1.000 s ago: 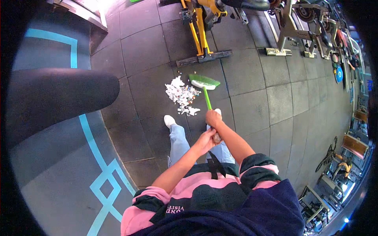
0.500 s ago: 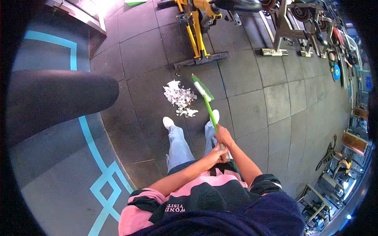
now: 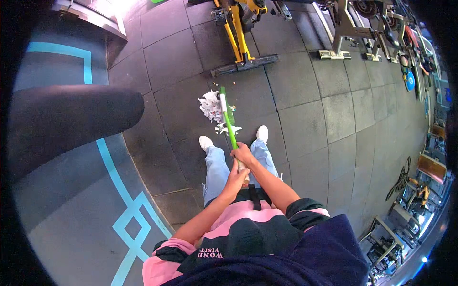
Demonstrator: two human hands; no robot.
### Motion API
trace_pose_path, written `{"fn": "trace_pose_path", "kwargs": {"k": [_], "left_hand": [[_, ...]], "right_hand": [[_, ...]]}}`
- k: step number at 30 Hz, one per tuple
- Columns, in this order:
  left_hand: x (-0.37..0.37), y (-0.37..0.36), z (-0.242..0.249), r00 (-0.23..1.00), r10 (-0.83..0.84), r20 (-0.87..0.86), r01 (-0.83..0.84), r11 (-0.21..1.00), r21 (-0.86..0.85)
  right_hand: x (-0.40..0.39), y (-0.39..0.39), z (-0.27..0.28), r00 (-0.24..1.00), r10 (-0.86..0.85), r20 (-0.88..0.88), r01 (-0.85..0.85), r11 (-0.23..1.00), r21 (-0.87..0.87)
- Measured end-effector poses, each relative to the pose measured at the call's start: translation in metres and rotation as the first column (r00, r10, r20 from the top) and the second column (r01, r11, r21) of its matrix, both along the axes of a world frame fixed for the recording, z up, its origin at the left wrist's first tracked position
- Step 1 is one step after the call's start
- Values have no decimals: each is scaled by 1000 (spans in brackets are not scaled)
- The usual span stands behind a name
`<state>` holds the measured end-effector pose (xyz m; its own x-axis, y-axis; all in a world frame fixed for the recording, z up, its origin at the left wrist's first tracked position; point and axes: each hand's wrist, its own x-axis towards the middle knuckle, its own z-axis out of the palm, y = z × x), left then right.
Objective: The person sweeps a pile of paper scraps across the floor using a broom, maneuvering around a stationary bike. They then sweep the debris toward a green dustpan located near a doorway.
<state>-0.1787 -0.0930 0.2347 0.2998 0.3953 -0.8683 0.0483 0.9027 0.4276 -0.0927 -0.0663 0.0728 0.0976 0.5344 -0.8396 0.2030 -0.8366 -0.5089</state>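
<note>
A broom (image 3: 230, 127) with a green handle, a white head and green bristles slants down from my hands to the floor. My right hand (image 3: 243, 153) is wrapped around the handle, in front of my left hand (image 3: 235, 178), which grips it closer to my waist. The broom head rests against the right side of a pile of torn white paper scraps (image 3: 209, 107). Some scraps lie below the head, between it and my shoes, and the bristles hide part of the pile. A few tiny bits sit beyond the broom's tip.
Dark square floor tiles (image 3: 305, 125) surround my feet. Ahead stands a yellow exercise bike (image 3: 237, 35) on a black crossbar foot. Gym machines (image 3: 334, 54) line the upper right. A dark rounded shape (image 3: 76, 125) juts in from the left, over flooring with blue lines (image 3: 114, 174).
Both hands and the broom have swung left. The broom head has moved from beside the pile onto its right edge, and the scraps are bunched more closely together.
</note>
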Motion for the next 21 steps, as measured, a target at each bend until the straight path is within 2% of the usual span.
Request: {"fn": "trace_pose_path", "kwargs": {"k": [2, 4, 6, 8, 10, 11, 14, 15, 16, 17, 18, 20, 21], "left_hand": [[-4, -1, 2, 998, 54, 23, -56, 997, 58], [-7, -3, 17, 996, 56, 64, -60, 996, 61], [-8, -10, 36, 993, 53, 109, -62, 994, 88], [-9, -25, 40, 991, 54, 125, -69, 991, 117], [-12, -39, 41, 980, -185, 76, 158, 948, 278], [-15, -47, 35, 969, -237, 65, 222, 958, 179], [-16, -55, 22, 957, -277, 93, 261, 953, 153], [-15, -52, 27, 957, -274, 94, 259, 955, 147], [-13, -41, 38, 952, -277, 131, 271, 961, 63], [-13, -36, 44, 946, -277, 169, 284, 959, -20], [-14, -38, 39, 946, -275, 170, 283, 959, -26], [-14, -42, 24, 966, -173, 190, 192, 978, -87], [-15, -41, 20, 966, -172, 192, 192, 977, -88]], "right_hand": [[-5, 10, 28, 999, 28, -41, -26, 998, 54], [-9, 10, 50, 997, -2, -79, 7, 998, 55], [-10, 3, 77, 976, -123, -181, 136, 988, 66], [-5, -11, 92, 974, -119, -191, 126, 992, 22], [-3, -27, 103, 988, -107, -114, 118, 989, 92], [1, -33, 106, 991, -106, -81, 113, 990, 88], [10, -49, 101, 972, -216, -96, 219, 975, 24], [14, -49, 103, 989, -145, -30, 146, 989, 8], [16, -55, 100, 989, -143, -30, 143, 990, 2], [17, -61, 96, 978, -205, -47, 201, 977, -73], [16, -68, 90, 962, -268, -58, 258, 955, -149], [12, -75, 73, 941, -334, -52, 321, 932, -166], [10, -75, 66, 919, -380, -106, 356, 914, -196]]}}
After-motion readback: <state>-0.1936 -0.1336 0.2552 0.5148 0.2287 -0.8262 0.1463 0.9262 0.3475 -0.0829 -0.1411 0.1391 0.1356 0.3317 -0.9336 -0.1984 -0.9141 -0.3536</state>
